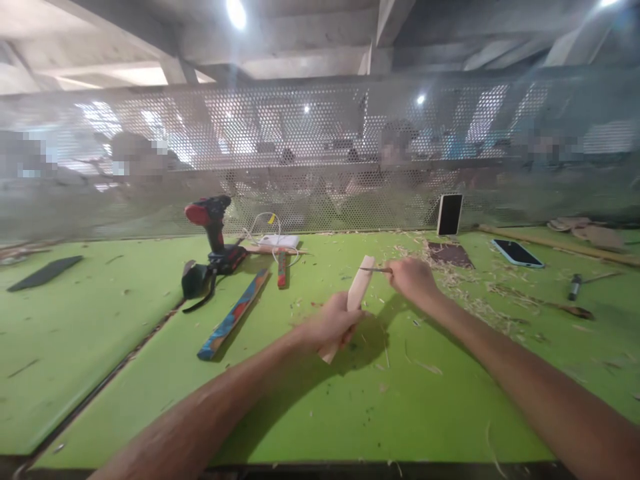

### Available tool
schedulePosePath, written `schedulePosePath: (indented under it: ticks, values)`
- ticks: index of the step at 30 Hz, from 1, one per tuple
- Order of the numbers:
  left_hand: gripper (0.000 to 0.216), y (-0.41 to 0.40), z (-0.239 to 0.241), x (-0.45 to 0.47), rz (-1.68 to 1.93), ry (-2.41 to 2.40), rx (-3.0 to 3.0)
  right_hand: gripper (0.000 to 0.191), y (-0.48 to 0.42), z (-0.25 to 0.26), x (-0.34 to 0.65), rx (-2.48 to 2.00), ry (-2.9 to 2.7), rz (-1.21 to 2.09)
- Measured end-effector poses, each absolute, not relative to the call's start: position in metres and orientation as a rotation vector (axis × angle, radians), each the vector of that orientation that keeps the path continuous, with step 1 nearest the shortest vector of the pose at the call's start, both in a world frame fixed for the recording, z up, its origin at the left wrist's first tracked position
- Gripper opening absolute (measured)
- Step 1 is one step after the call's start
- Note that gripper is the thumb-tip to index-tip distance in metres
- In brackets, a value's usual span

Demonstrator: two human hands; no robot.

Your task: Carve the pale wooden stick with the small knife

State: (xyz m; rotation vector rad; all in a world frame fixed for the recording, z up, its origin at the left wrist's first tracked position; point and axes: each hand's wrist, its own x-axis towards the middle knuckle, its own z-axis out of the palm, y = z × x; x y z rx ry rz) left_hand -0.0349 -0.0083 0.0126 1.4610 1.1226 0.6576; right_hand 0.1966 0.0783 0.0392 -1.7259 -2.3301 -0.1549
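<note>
Your left hand [336, 321] is closed around the flat, pale wooden strip [361, 283], which sits at the centre of the frame, slanting from upper right to lower left, its lower end poking out below your fingers. Your right hand [414, 280], just right of centre, is clenched on a thin, dark, narrow-bladed tool [376, 269]; its tip overlaps the strip's upper end, though you cannot tell whether it bites into the wood. Under both hands spreads a bright green tabletop [370, 427]. Curly, pale wood shavings [500, 310] lie scattered right of centre. Left of centre lies a long, blue-and-red painted bar [234, 315], with a black-and-red cordless drill [215, 233] standing above it. Toward the right, a light-blue-edged phone [517, 253] lies flat, and a dark-screened, pale-edged phone [450, 215] stands upright near the perforated metal screen [320, 133] across the upper frame.
</note>
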Motion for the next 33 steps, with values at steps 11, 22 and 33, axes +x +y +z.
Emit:
schedulePosePath:
  ticks: [11,22,33]
  values:
    - [0.022,-0.010,0.010,-0.029,0.708,1.150,1.480,0.041,0.064,0.040,0.176,-1.718,-2.434,-0.365]
    - [0.027,-0.011,0.013,-0.025,0.679,1.255,1.474,0.036,0.071,0.025,0.170,-1.747,-2.440,-0.280]
    - [0.029,-0.006,0.009,-0.029,0.634,1.291,1.513,0.033,0.081,0.019,0.170,-1.783,-2.472,-0.331]
